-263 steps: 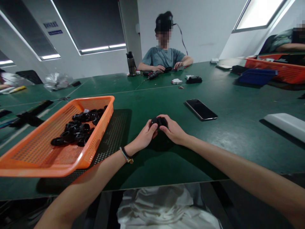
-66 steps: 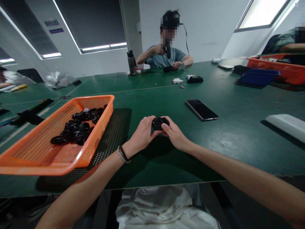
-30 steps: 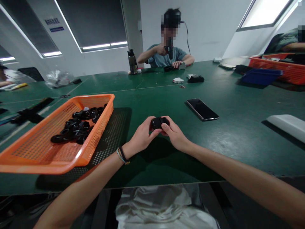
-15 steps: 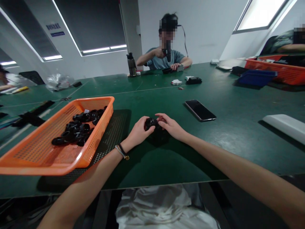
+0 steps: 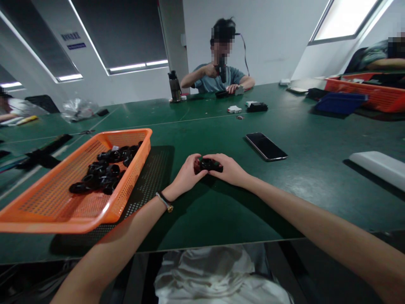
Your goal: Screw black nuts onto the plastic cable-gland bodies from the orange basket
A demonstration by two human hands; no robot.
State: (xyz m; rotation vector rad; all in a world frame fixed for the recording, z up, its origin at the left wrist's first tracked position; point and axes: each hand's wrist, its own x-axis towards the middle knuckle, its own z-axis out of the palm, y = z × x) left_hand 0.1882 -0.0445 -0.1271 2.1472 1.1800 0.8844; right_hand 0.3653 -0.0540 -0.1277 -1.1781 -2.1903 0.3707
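My left hand (image 5: 185, 175) and my right hand (image 5: 228, 169) meet over the green table (image 5: 221, 211) and both grip a small black round part (image 5: 208, 164) between their fingertips. The part sits low, close to the table top, and its underside is hidden by my fingers. To the left stands an orange mesh basket (image 5: 63, 211) holding several black ring-shaped parts (image 5: 104, 169).
A black phone (image 5: 266, 146) lies right of my hands, a white flat object (image 5: 378, 166) at the far right. A person sits across the table near a bottle (image 5: 174, 85). Blue (image 5: 341, 102) and orange trays (image 5: 376, 95) stand at the back right.
My hands held the black part together throughout. In the last half second they shifted slightly and lowered the part, my right fingers closing over it again.
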